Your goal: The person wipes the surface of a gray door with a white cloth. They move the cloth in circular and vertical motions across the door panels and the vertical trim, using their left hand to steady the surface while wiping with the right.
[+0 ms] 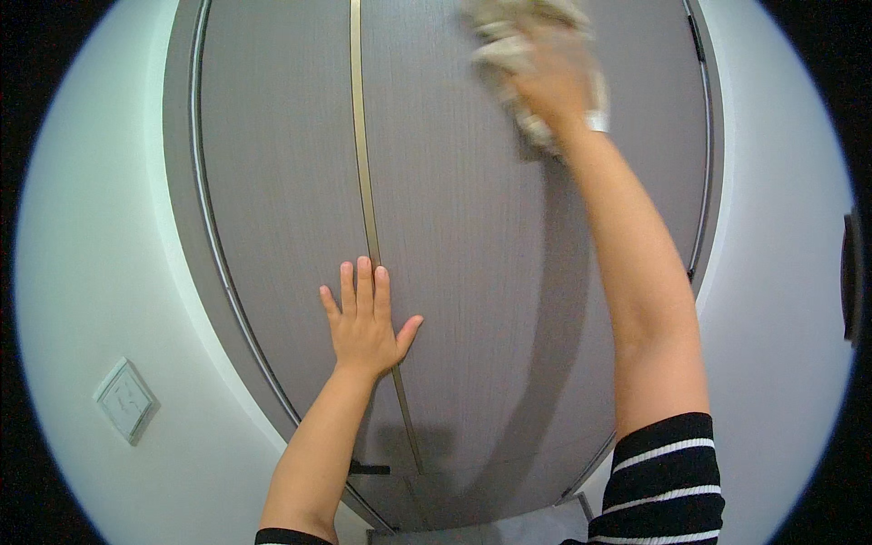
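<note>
A tall grey wood-grain door fills the middle of the view, with a thin brass strip running down it. My left hand lies flat on the door over that strip, fingers spread and pointing up. My right hand is raised high and blurred, pressing a crumpled beige cloth against the upper right part of the door. A pale band sits at my right wrist. Both sleeves are black with white stripes.
White walls flank the door on both sides. A white wall switch sits low on the left wall. A dark door handle shows near the bottom, and a hinge at the top right edge.
</note>
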Action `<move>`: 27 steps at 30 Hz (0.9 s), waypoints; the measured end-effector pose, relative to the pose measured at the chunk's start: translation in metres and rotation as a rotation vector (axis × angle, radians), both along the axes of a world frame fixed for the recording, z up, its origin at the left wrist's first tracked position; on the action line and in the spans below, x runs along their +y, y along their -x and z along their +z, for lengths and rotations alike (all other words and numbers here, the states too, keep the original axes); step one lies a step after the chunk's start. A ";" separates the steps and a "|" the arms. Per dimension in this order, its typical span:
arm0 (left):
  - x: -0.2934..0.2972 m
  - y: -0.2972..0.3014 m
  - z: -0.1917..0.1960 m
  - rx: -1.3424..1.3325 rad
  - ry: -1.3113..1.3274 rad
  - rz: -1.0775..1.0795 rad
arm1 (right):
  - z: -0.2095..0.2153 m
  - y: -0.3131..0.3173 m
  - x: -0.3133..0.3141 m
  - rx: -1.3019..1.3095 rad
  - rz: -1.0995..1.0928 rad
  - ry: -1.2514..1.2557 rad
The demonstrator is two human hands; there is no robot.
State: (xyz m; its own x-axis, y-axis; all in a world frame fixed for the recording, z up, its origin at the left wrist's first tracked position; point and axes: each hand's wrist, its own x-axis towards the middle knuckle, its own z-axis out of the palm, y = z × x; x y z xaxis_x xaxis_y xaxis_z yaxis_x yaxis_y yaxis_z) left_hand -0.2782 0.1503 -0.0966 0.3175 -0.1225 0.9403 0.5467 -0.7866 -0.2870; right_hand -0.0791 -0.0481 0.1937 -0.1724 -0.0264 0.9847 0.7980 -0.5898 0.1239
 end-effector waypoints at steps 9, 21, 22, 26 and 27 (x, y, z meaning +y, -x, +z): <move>-0.013 -0.010 -0.003 0.051 0.083 0.011 | -0.101 -0.118 -0.058 0.424 -0.175 -0.384; 0.025 -0.007 -0.006 0.044 0.066 0.031 | -0.319 -0.033 0.014 -0.574 0.246 1.541; 0.024 -0.004 -0.008 0.039 0.063 0.044 | -0.277 -0.037 0.009 -0.602 0.367 1.412; 0.026 0.006 -0.008 0.037 0.071 0.043 | -0.101 -0.037 -0.004 -0.279 0.069 0.762; 0.028 0.006 -0.009 0.034 0.067 0.043 | -0.056 -0.011 -0.012 -0.108 -0.025 0.652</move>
